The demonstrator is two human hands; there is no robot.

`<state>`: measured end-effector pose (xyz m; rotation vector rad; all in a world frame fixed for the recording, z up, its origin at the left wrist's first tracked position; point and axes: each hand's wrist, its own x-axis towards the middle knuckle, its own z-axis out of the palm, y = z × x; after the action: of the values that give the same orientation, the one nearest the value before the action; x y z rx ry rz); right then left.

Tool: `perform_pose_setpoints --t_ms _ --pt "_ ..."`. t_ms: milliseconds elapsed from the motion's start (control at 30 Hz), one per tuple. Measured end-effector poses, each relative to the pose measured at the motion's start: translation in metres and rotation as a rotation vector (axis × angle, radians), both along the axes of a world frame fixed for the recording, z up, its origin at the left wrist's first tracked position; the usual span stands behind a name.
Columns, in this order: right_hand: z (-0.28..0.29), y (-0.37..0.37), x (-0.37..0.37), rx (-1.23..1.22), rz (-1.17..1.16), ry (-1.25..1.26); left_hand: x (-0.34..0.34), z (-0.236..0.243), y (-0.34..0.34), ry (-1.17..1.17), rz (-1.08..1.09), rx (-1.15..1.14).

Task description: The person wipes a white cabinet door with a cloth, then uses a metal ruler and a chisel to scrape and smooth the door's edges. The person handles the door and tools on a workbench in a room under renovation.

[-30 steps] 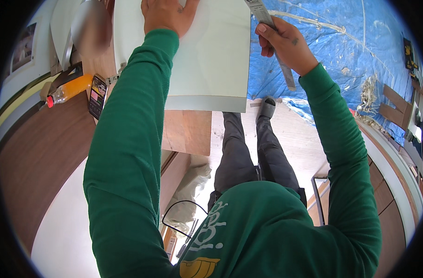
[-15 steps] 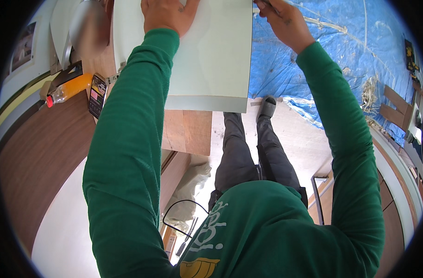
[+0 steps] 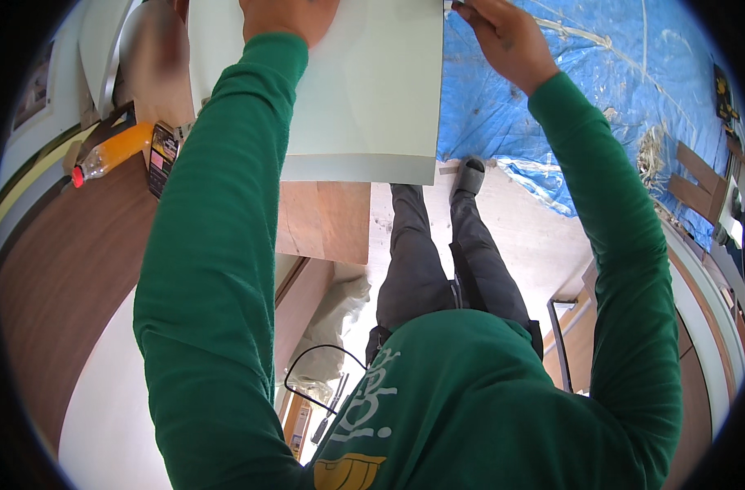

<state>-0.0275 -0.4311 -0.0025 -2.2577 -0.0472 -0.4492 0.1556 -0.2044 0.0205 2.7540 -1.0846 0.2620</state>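
Note:
A pale white board [image 3: 364,98] with a greyish strip along its near edge lies on a wooden surface [image 3: 323,220]. My left hand [image 3: 286,15] rests on the board at the top edge of the picture, its fingers cut off by the frame. Beside the board's right edge, also at the top, my right hand [image 3: 503,37] has its fingers curled; what it holds is mostly out of view and too small to make out.
On the left stand an orange bottle [image 3: 115,151] with a red cap, lying on its side, and a phone [image 3: 162,155]. Blue sheeting [image 3: 593,98] covers the area at right, with brown offcuts [image 3: 695,188]. My legs stand below the board on a pale floor [image 3: 495,245].
My right hand has risen to the top edge, carrying the metal ruler it held mostly out of sight. My left hand and the board now appear slightly higher in the picture.

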Motion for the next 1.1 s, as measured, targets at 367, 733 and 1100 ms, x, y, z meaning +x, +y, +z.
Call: perform_pose_setpoints --t_ms 367,733,1100 --pt "0.005 0.054 -0.105 -0.031 0.109 0.161 0.002 -0.005 -0.006 -0.024 -0.031 -0.039" --pt "0.031 0.079 -0.144 0.22 0.04 0.316 -0.002 0.0 -0.003 0.015 -0.004 0.005" --pt "0.009 0.003 0.012 0.141 -0.186 0.15 0.002 -0.002 -0.002 -0.015 -0.012 -0.028"
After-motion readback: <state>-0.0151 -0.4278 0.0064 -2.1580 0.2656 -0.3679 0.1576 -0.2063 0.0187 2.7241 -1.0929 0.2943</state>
